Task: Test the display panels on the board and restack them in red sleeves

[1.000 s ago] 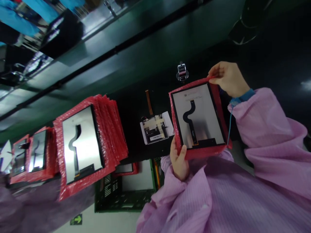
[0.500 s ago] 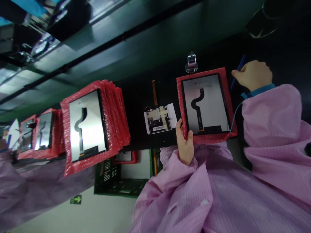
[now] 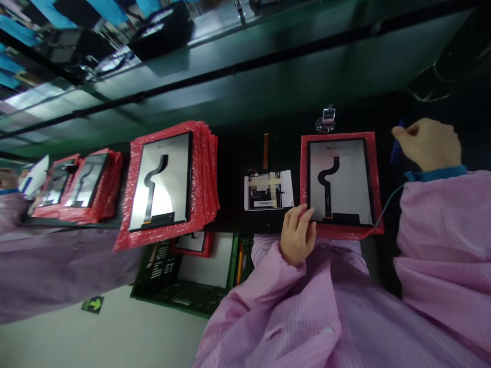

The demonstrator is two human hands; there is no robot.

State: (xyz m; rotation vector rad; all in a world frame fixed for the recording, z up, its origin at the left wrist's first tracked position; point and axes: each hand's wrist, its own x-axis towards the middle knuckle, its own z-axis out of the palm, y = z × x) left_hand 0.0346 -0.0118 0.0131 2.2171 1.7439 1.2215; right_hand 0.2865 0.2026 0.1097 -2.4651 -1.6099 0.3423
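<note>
A display panel (image 3: 349, 179) with a black flex cable lies face down on a red bubble-wrap sleeve (image 3: 305, 168) on the dark bench, right in front of me. My left hand (image 3: 297, 232) rests at the sleeve's near left corner, fingers curled against its edge. My right hand (image 3: 429, 143) is off the sleeve's far right corner, closed around a blue pen (image 3: 395, 148).
A small circuit board on white paper (image 3: 266, 190) sits left of the sleeve. A stack of red-sleeved panels (image 3: 169, 184) stands further left, with more stacks (image 3: 76, 184) beyond. A green crate (image 3: 184, 276) lies under the bench. A small clear stand (image 3: 326, 118) sits behind the sleeve.
The sleeved panel went from being held up in both hands to lying flat on the bench. My right hand let go of its top corner and took up a blue pen.
</note>
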